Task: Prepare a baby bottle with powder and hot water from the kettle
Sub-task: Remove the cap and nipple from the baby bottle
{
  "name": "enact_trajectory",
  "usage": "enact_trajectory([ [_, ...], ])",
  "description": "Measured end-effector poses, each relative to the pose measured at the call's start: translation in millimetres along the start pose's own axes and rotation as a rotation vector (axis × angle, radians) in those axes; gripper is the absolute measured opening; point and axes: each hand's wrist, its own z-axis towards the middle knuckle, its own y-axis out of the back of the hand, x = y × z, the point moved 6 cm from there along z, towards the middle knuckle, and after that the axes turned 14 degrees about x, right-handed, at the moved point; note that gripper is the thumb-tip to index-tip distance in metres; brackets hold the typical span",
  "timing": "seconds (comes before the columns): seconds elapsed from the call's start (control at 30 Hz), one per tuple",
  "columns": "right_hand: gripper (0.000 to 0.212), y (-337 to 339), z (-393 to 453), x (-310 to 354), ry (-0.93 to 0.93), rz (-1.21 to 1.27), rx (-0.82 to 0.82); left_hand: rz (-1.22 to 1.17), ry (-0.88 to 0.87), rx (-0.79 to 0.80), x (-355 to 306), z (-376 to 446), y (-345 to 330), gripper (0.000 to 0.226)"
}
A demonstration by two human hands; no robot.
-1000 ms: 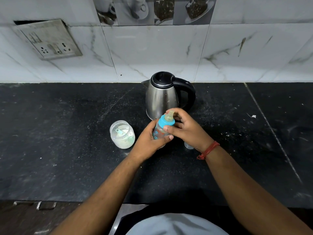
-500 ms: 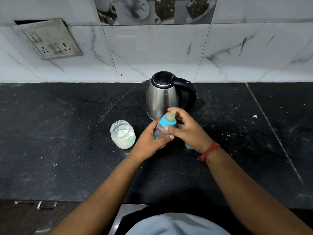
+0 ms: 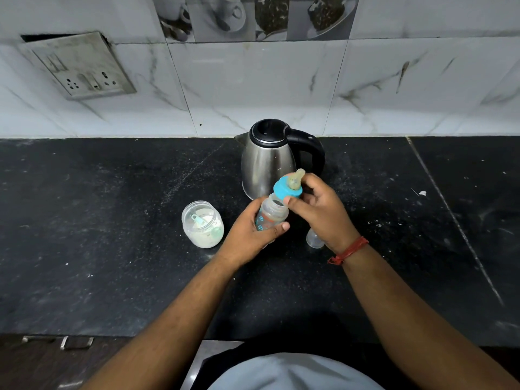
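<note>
My left hand (image 3: 250, 230) grips the clear baby bottle (image 3: 271, 213) around its body, just above the black counter (image 3: 112, 249). The bottle's mouth is uncovered. My right hand (image 3: 320, 212) pinches the blue screw ring with its yellowish teat (image 3: 289, 187), lifted just off the bottle's neck and tilted. The steel kettle (image 3: 267, 164) with a black lid and handle stands right behind the hands. An open clear jar of white powder (image 3: 202, 223) with a small scoop inside sits left of my left hand.
A clear bottle cap (image 3: 313, 239) lies on the counter under my right wrist. A marble-tiled wall (image 3: 253, 88) with a socket plate (image 3: 81, 66) rises behind the counter. White specks dot the counter's surface.
The blue ring with the teat has come off the bottle's neck and risen up and right in my right hand. The left hand keeps holding the bottle.
</note>
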Motion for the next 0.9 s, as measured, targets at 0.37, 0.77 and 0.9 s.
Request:
enact_trajectory([
  [0.37,0.041,68.5,-30.5,-25.0,-0.099,-0.254,-0.326,0.093,0.008,-0.049,8.6,13.9,-9.6,0.052],
  [0.77,0.048,103.6,-76.6,-99.4,-0.484,-0.676,-0.291,0.091,0.166,-0.036,54.7,40.7,-43.2,0.051],
  [0.9,0.049,104.0,-83.1,-112.9,-0.550,-0.774,-0.256,0.127,0.201,-0.029,63.4,40.9,-51.4,0.046],
])
